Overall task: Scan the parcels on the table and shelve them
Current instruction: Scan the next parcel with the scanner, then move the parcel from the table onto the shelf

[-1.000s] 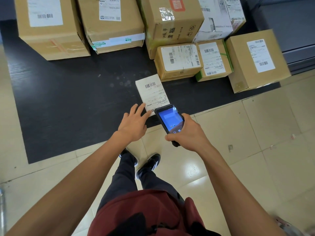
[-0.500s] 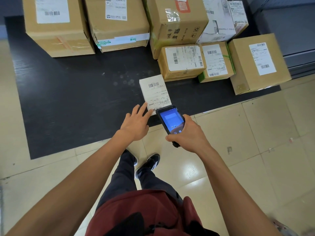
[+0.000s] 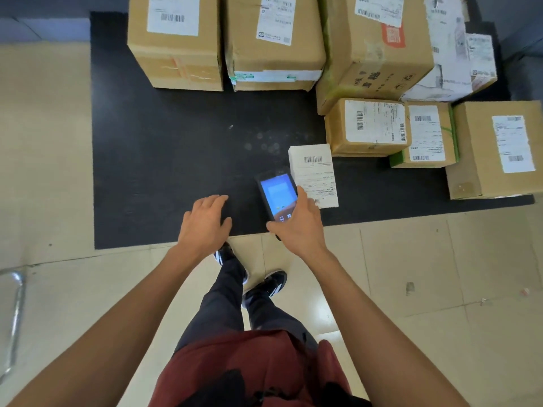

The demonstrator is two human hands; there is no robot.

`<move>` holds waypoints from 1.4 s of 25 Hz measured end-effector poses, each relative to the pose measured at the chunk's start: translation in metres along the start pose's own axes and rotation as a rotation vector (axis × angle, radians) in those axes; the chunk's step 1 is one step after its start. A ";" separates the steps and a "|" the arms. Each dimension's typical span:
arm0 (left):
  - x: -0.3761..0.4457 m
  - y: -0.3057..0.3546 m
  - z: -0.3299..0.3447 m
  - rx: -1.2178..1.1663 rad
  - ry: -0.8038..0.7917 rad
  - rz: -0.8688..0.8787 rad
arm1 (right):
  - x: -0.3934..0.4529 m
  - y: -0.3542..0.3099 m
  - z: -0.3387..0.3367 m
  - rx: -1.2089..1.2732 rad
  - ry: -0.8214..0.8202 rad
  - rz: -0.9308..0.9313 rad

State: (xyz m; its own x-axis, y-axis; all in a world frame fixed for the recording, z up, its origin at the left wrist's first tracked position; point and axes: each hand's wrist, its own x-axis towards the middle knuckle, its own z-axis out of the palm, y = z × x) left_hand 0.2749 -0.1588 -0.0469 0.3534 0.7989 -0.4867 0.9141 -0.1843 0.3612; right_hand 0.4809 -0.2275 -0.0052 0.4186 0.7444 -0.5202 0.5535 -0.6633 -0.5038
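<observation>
While gripped, scanner (image 3: 277,195) seemingly points tableward.

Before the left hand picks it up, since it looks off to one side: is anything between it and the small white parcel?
Yes. The scanner, held in the right hand, sits between the left hand and the small white parcel.
</observation>
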 end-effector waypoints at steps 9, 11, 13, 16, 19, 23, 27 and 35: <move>0.006 -0.052 -0.027 -0.140 0.057 -0.052 | 0.057 -0.054 0.082 -0.129 0.116 0.018; 0.014 -0.052 -0.032 -0.158 0.065 -0.039 | 0.062 -0.055 0.088 -0.139 0.165 0.010; 0.025 -0.049 -0.036 -0.184 0.064 -0.021 | 0.069 -0.054 0.091 -0.149 0.185 0.016; 0.041 -0.043 -0.040 -0.189 0.066 0.022 | 0.072 -0.052 0.094 -0.184 0.193 0.032; 0.060 -0.030 -0.044 -0.184 0.068 0.043 | 0.070 -0.051 0.093 -0.255 0.180 0.021; 0.090 0.007 -0.049 -0.205 0.088 0.110 | 0.072 -0.047 0.068 -0.237 0.190 -0.058; 0.113 0.067 -0.049 -0.198 0.091 0.177 | 0.064 -0.001 0.010 -0.066 0.406 -0.063; 0.098 0.165 -0.007 -0.911 0.025 -0.380 | 0.089 0.081 -0.054 0.091 0.185 0.180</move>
State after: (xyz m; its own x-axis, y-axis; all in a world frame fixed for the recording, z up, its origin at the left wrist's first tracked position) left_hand 0.4585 -0.1069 -0.0289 0.0541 0.7273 -0.6842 0.4600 0.5900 0.6635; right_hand 0.6019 -0.2113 -0.0549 0.6336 0.6098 -0.4761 0.3947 -0.7841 -0.4790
